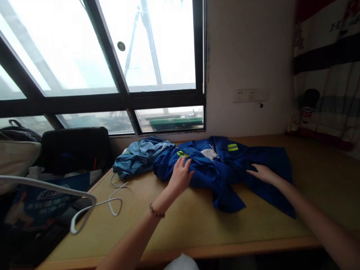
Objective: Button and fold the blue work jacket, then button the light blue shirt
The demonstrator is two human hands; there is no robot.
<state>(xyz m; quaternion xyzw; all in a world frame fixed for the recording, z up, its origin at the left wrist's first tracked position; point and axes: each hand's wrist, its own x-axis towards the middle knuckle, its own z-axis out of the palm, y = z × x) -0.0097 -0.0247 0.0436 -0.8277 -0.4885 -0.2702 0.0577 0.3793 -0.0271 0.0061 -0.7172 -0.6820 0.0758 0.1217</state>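
Note:
A dark blue work jacket (225, 168) with yellow-green reflective patches lies spread and crumpled on a wooden table (182, 225). My left hand (180, 174) rests flat on the jacket's left part, fingers stretched out. My right hand (260, 173) lies open on the jacket's right part, palm down. A lighter blue garment (140, 157) sits bunched to the left of the jacket, touching it.
A white clothes hanger (84, 210) pokes over the table's left edge, with a thin wire hanger (118, 185) beside it. A black bag (74, 150) and other bags stand at left below the window. A wall socket (249, 95) is behind; a hanging cloth (326, 75) is at right.

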